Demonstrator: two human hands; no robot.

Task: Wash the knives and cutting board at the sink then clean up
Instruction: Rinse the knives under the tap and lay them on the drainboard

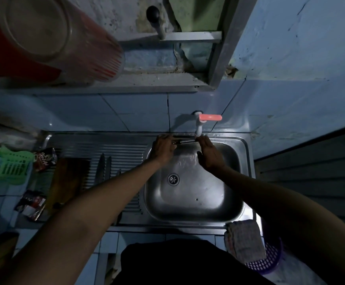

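Our left hand (163,149) gripped a knife (185,142) under the tap (199,125) at frame centre, above the sink (192,202). Our right hand (209,154) touched it, fingers straight. Two knives (104,168) and the cutting board (64,182) lay at left.

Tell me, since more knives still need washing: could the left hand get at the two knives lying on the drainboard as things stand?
Probably yes. The two knives lie uncovered on the drainboard, just beside the left forearm, with nothing over them. But the left hand grips a knife under the tap, so it must put that down first.
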